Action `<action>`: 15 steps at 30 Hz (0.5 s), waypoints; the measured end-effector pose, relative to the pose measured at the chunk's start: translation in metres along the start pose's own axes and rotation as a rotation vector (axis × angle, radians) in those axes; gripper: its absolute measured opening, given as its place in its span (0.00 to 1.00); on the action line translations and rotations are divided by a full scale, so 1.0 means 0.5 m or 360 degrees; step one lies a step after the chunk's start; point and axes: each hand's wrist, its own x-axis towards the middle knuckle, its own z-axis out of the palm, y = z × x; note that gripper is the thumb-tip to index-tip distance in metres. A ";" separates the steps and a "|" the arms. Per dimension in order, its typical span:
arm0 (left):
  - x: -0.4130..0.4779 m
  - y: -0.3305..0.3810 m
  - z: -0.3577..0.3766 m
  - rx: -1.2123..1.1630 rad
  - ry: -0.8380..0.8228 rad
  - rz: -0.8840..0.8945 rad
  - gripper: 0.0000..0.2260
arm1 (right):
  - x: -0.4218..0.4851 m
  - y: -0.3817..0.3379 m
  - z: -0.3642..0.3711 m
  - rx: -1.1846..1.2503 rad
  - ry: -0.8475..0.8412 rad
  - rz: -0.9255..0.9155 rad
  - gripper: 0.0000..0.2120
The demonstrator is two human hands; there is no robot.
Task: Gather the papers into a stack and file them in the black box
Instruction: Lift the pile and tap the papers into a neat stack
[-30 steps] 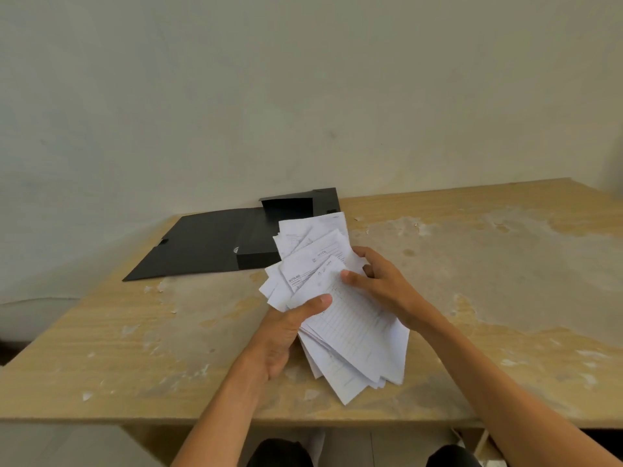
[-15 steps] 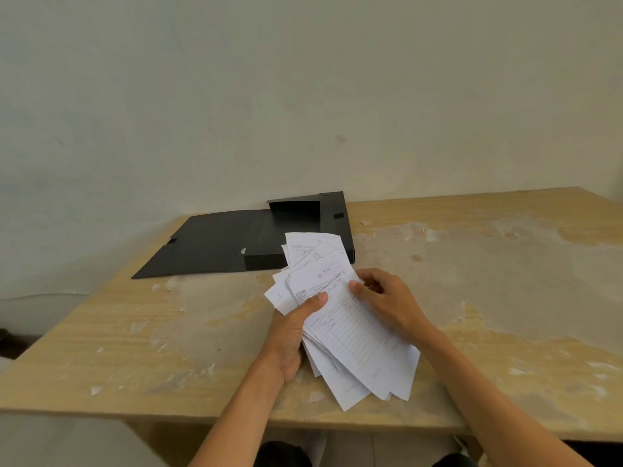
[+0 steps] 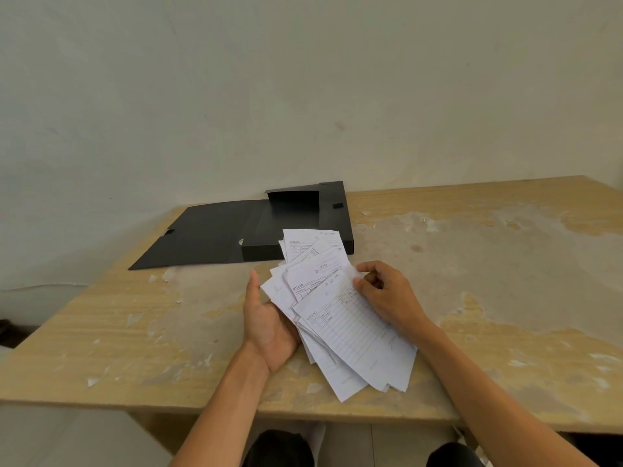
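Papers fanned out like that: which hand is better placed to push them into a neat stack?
Probably the right hand: it pinches the far edge of the fanned papers and can slide them square. The left hand lies open underneath, only supporting them.

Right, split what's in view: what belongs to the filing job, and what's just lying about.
Job: fanned papers; left hand under them; right hand pinching the top sheet; open black box behind.
Just there: worn table; pale wall.
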 end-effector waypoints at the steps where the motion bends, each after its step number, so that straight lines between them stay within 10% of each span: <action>1: 0.001 0.000 0.000 0.0039 -0.0023 0.0025 0.32 | 0.000 0.000 0.000 -0.0004 0.0004 -0.0003 0.10; 15: -0.025 0.008 -0.013 -0.0191 -0.0118 -0.0110 0.21 | -0.003 -0.006 -0.006 0.0029 0.0011 0.0028 0.12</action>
